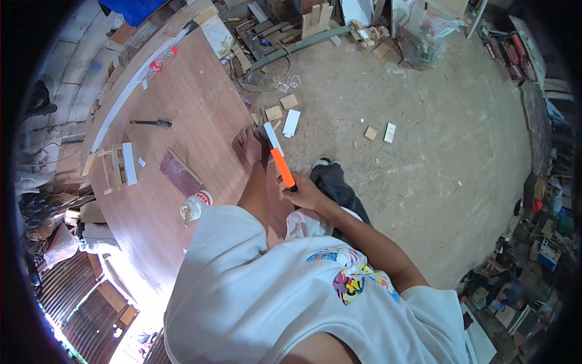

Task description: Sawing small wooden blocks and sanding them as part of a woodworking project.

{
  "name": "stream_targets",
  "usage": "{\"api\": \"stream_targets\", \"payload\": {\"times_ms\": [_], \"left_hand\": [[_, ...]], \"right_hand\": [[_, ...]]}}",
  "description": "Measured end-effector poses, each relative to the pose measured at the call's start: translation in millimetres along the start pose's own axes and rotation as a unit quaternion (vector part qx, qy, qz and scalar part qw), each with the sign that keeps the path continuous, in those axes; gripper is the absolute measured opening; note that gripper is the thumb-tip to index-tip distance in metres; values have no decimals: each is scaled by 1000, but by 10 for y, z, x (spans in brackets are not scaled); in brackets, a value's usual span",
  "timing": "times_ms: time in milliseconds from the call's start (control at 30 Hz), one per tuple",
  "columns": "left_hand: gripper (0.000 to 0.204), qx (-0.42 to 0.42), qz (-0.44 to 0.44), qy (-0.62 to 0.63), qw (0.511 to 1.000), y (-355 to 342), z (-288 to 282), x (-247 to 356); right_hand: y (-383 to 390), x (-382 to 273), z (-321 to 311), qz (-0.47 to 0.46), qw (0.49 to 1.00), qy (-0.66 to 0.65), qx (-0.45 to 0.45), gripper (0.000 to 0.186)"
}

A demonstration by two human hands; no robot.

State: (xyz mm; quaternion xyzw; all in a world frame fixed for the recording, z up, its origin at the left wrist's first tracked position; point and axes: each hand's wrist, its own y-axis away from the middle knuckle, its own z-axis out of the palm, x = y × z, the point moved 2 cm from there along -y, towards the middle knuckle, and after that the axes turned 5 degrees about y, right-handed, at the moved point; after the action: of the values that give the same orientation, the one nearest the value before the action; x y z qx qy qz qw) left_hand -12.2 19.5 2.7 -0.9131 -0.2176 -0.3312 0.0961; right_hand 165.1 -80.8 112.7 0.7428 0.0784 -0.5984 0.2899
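Observation:
At the table's right edge, my left hand (247, 145) presses down with its fingers bent and close together; whatever lies under them is hidden. Right beside it is a narrow white-faced strip (273, 138) with a dark grey side. My right hand (305, 193) is closed round the black end of a long orange tool (282, 168), whose exact kind I cannot make out. The tool's far end meets the white strip, and whether the two are joined cannot be told. Both hands are in front of my body, over the edge of the brown wooden table (209, 109).
On the table lie a dark slim tool (151, 123), a reddish-brown board (180, 172), a clear plastic bottle (193, 207) and a small wooden frame (116, 167). Wood blocks (274, 113) and a white piece (291, 123) lie on the floor beyond. Scrap wood (267, 30) is heaped at the back.

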Motion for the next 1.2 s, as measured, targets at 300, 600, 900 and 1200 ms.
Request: {"api": "stream_targets", "payload": {"times_ms": [300, 600, 900, 1200], "left_hand": [[20, 54, 108, -46, 992, -36, 30, -100], [22, -8, 58, -154, 986, -341, 69, -55], [22, 34, 57, -33, 997, -324, -51, 102], [23, 30, 73, -17, 997, -343, -73, 103]], "right_hand": [[-211, -428, -214, 45, 996, 47, -60, 36], [-613, -501, -250, 113, 988, 60, -90, 41], [-658, -526, -248, 53, 996, 60, -48, 43], [-675, -642, -249, 85, 993, 43, -64, 47]]}}
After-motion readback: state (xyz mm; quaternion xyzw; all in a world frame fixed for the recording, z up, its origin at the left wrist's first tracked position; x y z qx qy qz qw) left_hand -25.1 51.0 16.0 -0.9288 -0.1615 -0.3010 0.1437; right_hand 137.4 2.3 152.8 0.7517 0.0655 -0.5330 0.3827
